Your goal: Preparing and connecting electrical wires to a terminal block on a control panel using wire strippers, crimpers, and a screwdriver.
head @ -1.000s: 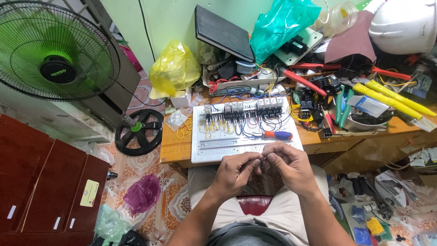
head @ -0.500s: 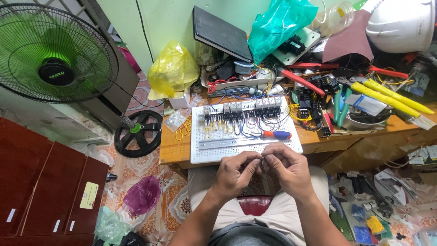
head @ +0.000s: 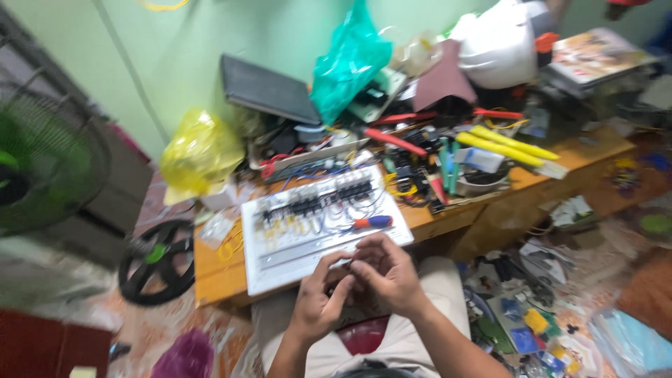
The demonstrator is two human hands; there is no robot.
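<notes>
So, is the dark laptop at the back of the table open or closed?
Closed. The dark laptop shows one flat slab with no screen raised, and it stands tilted, leaning against the green wall behind the clutter.

The whole view is smeared by motion blur, so fine detail is lost throughout. Whatever is pinched between the left hand (head: pixel 318 302) and the right hand (head: pixel 387 274) is covered by the curled fingers and cannot be made out. The wiring and small components on the white panel (head: pixel 318 227) are blurred into dark smudges, and its near edge is hidden behind the hands. The green fan (head: pixel 42 168) is cut off by the left edge. The tools heaped on the wooden table (head: pixel 490 203) overlap, and many cannot be told apart. The white helmet (head: pixel 500 45) is cropped by the top edge.
</notes>
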